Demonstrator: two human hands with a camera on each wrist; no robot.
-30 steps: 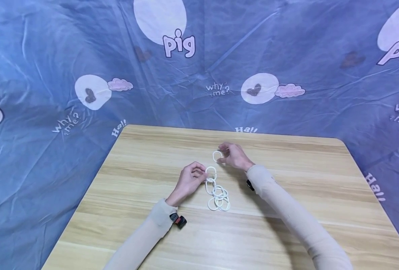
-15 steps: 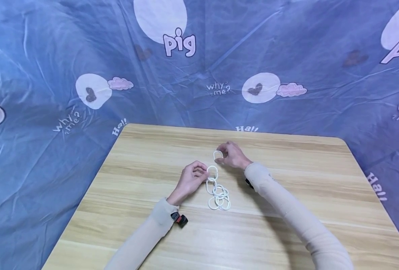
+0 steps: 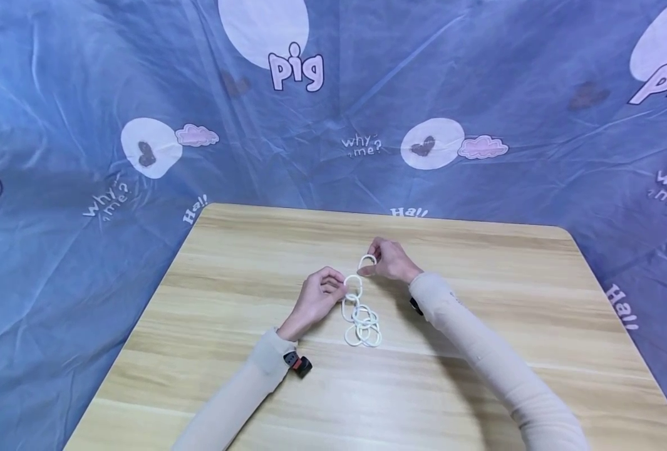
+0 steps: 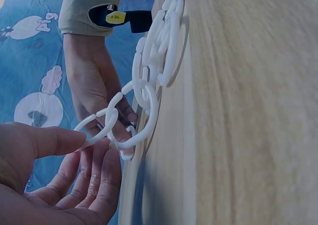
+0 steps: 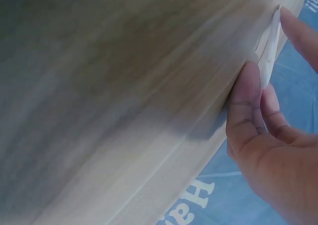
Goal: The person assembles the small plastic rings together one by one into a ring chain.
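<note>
My left hand point(image 3: 317, 294) pinches the far end link point(image 3: 361, 287) of a white plastic link chain between thumb and fingertips. In the left wrist view that link point(image 4: 110, 128) stands raised, and a small gap shows in its ring. The rest of the chain point(image 3: 365, 322) trails toward me and bunches into overlapping loops on the wooden table. Just beyond, my right hand point(image 3: 391, 260) holds a separate white link point(image 3: 367, 255) between thumb and fingers, close over the tabletop. Seen from the right wrist, this loose link point(image 5: 270, 61) appears nearly edge-on.
The light wooden table point(image 3: 243, 300) has its far edge a little beyond my right hand. Behind it hangs a blue printed cloth point(image 3: 339, 175). A dark strapped device point(image 3: 298, 363) sits at my left wrist.
My right hand has shifted the loose link slightly right and tilted it, so its lower end sits nearer the chain's end link. The left hand keeps its hold, almost still.
</note>
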